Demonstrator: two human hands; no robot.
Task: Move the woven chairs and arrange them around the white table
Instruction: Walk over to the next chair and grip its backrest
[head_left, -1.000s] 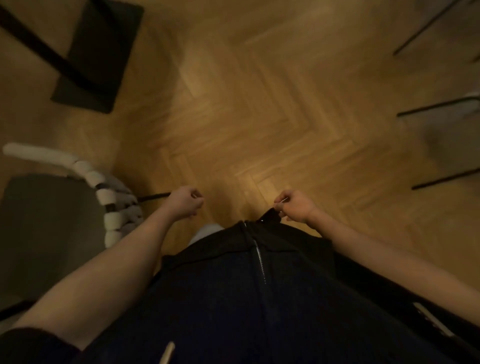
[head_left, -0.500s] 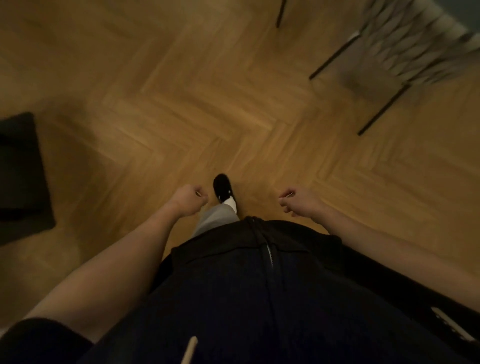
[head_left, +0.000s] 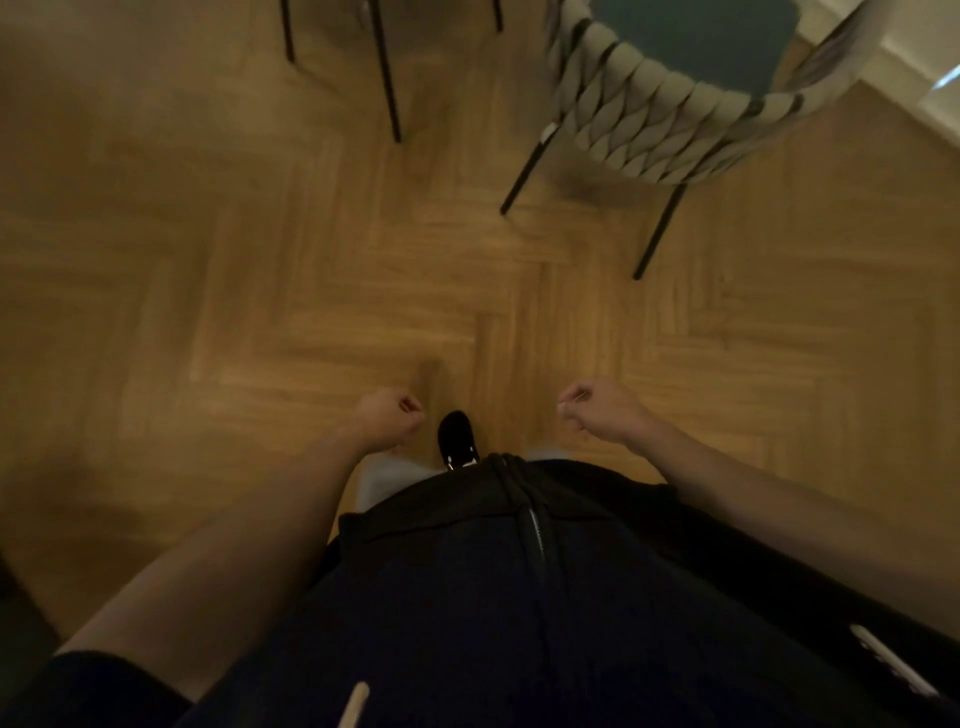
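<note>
While both fists stay curled on nothing, left hand (head_left: 387, 415) & right hand (head_left: 597, 410) at waist level, the woven chair (head_left: 670, 98) has come from far right to just ahead: approach nearly done, grab next.

Dim, warm amber light covers the floor (head_left: 311, 291), brightest mid-frame and darkening toward the left edge. Motion blur softens everything; wide-angle distortion bends the edges. The torso lies in deep shadow.
</note>
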